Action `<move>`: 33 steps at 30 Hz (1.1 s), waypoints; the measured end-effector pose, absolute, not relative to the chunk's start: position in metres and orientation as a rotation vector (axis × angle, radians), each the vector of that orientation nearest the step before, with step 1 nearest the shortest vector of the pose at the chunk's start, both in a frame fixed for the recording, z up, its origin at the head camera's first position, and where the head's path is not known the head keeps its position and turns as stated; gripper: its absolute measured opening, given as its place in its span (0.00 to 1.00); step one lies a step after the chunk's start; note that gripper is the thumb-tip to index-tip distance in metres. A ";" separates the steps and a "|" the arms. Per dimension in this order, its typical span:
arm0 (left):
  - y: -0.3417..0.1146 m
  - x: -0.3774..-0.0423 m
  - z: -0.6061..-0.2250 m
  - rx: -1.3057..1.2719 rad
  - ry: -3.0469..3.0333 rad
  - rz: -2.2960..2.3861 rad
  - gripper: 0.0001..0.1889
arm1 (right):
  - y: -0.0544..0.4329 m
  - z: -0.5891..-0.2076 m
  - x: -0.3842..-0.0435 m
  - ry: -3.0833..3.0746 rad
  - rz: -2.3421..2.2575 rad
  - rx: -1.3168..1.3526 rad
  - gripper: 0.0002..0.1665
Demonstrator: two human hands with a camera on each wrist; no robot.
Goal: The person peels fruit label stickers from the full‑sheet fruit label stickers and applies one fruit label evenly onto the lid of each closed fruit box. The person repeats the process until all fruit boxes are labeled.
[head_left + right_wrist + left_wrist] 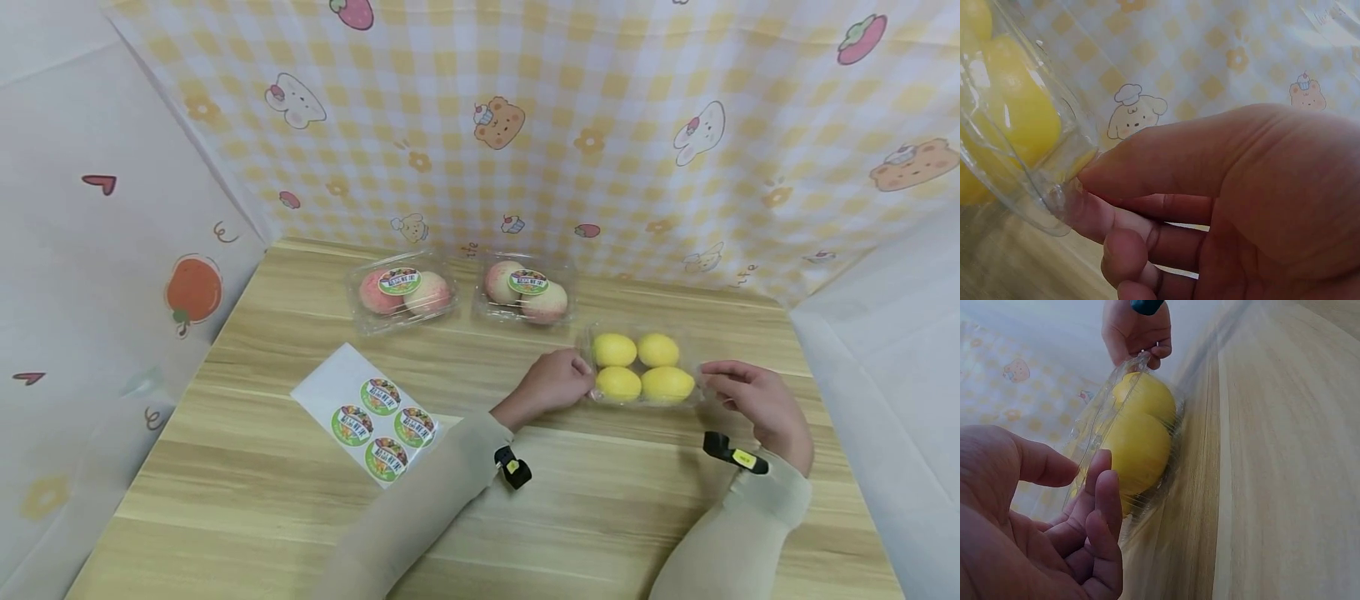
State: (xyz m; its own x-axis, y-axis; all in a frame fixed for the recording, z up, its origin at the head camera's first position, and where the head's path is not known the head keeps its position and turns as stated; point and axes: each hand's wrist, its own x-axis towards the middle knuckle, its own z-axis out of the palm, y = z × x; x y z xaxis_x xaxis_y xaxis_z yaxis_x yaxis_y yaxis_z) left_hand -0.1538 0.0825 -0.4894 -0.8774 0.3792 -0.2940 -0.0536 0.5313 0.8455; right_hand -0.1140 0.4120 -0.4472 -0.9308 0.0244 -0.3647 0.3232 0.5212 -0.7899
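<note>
In the head view, the tabletop (225, 500) of pale striped wood fills the lower frame. Yellow-checked cloth (427, 75) with printed animals hangs across the top, and a whitish wall (67, 283) stands at the left. The clear box (688, 352) with four yellow fruits (667, 383) is right of centre; left hand (555, 379) and right hand (753, 402) pinch its opposite sides, each grip narrow on plastic.
</note>
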 end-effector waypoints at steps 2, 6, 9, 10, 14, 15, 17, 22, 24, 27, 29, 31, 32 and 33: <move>0.080 -0.150 -0.489 0.268 2.355 1.295 0.04 | 0.411 -0.446 -0.114 2.450 -1.365 0.271 0.26; 0.072 -0.142 -0.478 0.274 2.343 1.285 0.05 | 0.410 -0.447 -0.115 2.438 -1.345 0.233 0.25; 0.067 -0.142 -0.479 0.276 2.326 1.279 0.05 | 0.408 -0.448 -0.116 2.441 -1.331 0.191 0.26; 0.066 -0.142 -0.481 0.280 2.321 1.275 0.04 | 0.407 -0.448 -0.117 2.445 -1.327 0.173 0.26; 0.064 -0.145 -0.500 0.300 2.369 1.238 0.05 | 0.402 -0.447 -0.118 2.465 -1.315 0.083 0.25; 0.062 -0.144 -0.500 0.301 2.367 1.237 0.05 | 0.401 -0.447 -0.118 2.467 -1.315 0.061 0.24; 0.055 -0.139 -0.493 0.296 2.346 1.254 0.04 | 0.399 -0.447 -0.119 2.468 -1.313 0.026 0.23; 0.037 -0.131 -0.473 0.312 2.310 1.286 0.03 | 0.393 -0.446 -0.120 2.440 -1.308 -0.006 0.20; 0.031 -0.130 -0.479 0.350 2.331 1.293 0.03 | 0.389 -0.446 -0.122 2.426 -1.300 -0.008 0.20; 0.023 -0.130 -0.479 0.379 2.335 1.293 0.04 | 0.382 -0.444 -0.124 2.409 -1.282 -0.019 0.20; 0.017 -0.130 -0.479 0.396 2.337 1.289 0.04 | 0.378 -0.443 -0.125 2.401 -1.277 -0.033 0.20; 0.012 -0.130 -0.473 0.387 2.316 1.286 0.03 | 0.374 -0.443 -0.126 2.387 -1.276 -0.048 0.20; 0.009 -0.130 -0.472 0.391 2.312 1.290 0.03 | 0.372 -0.443 -0.126 2.382 -1.276 -0.056 0.20; 0.006 -0.130 -0.472 0.392 2.306 1.294 0.03 | 0.371 -0.443 -0.127 2.381 -1.272 -0.066 0.19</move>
